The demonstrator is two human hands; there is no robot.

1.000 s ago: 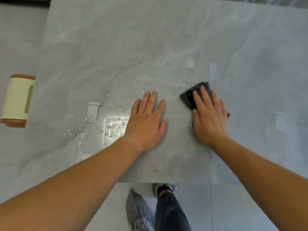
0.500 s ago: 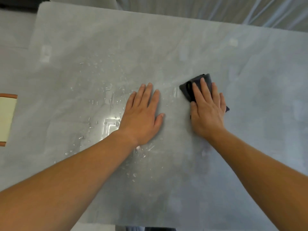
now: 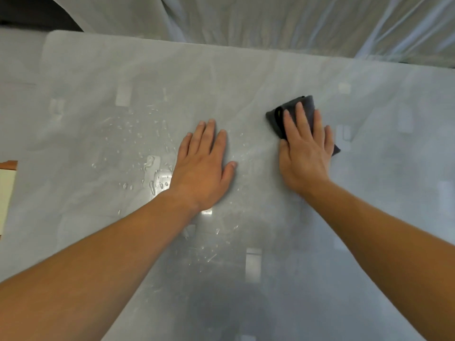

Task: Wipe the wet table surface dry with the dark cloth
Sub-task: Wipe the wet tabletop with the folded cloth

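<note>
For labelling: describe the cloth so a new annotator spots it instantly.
On the pale grey table, find the right hand, right of centre. Under its flat fingers lies the folded dark cloth, the only dark thing; water droplets sit by the left hand.

L hand (image 3: 204, 166): palm down, fingers (image 3: 211, 136) straight, close together, thumb out sideways. R hand (image 3: 305, 156): palm down, fingers straight, slightly spread. L forearm (image 3: 110, 247), R forearm (image 3: 381, 230) bare, extended fwd.

Soft diffuse light, pale glare patches on table (image 3: 369, 217), bowed edges, perhaps slight motion blur
</note>
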